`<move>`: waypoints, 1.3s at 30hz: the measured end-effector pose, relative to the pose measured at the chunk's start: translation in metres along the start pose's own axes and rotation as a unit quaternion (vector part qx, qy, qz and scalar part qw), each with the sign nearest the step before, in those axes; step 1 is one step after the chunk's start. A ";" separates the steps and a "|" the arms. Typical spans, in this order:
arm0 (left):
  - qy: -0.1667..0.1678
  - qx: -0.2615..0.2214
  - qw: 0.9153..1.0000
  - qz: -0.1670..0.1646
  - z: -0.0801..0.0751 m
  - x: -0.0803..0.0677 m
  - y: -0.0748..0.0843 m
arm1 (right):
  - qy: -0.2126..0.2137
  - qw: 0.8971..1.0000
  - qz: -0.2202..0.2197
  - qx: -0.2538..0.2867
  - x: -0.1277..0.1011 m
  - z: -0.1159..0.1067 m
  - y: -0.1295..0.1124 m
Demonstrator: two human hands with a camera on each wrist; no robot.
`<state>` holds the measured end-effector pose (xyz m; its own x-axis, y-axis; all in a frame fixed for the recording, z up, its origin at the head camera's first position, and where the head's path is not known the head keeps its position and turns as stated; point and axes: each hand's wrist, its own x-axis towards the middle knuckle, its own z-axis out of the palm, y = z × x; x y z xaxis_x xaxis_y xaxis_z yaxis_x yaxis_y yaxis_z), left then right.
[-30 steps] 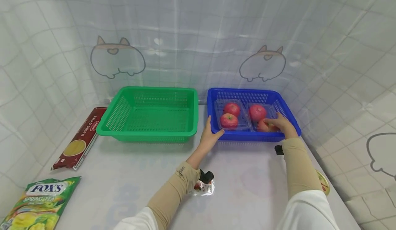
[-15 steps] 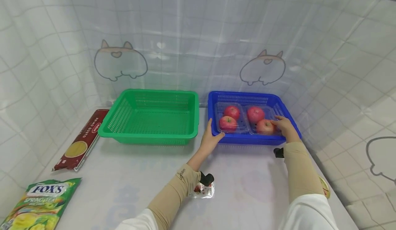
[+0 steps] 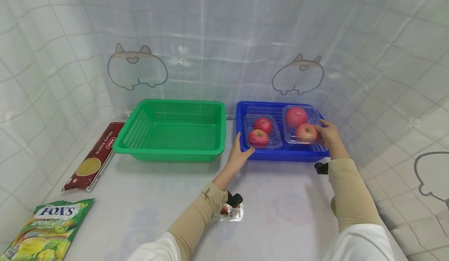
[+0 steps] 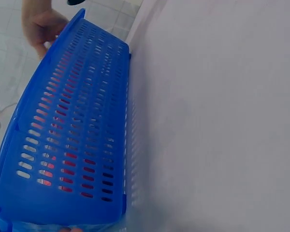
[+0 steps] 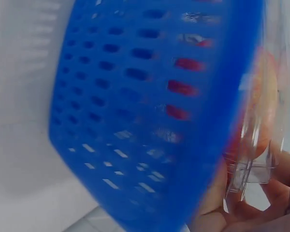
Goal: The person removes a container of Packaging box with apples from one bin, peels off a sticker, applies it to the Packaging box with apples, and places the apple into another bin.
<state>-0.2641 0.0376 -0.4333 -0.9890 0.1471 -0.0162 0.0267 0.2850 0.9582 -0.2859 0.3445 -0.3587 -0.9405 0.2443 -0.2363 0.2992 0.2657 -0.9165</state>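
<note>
white table (image 3: 147, 210), green basket (image 3: 172, 130) at 11 o'clock, blue basket (image 3: 280, 153) at 1, pasta box (image 3: 94, 157) and candy bag (image 3: 45, 229) around 9

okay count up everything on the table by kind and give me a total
Baskets: 2, green basket and blue basket
Clear apple packs: 2, one lying in the blue basket, one held by the right hand
Spaghetti box: 1
Fox's candy bag: 1
Total: 6
</note>
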 end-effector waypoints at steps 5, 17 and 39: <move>0.057 0.090 0.994 0.038 0.005 -0.008 0.003 | -0.015 1.000 0.002 0.026 -0.015 0.003 -0.015; 0.054 0.026 0.984 0.166 0.017 -0.017 0.051 | 0.010 0.998 -0.017 0.054 -0.044 0.051 -0.044; 0.090 -0.251 0.962 0.051 -0.004 -0.019 0.064 | 0.061 0.982 -0.080 0.162 -0.096 0.145 -0.045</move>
<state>-0.2440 0.0491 -0.3709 -0.9953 -0.0289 0.0922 0.0963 -0.2227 0.9701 -0.2327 0.1735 -0.3413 -0.9390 0.3387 -0.0591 0.0640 0.0032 -0.9979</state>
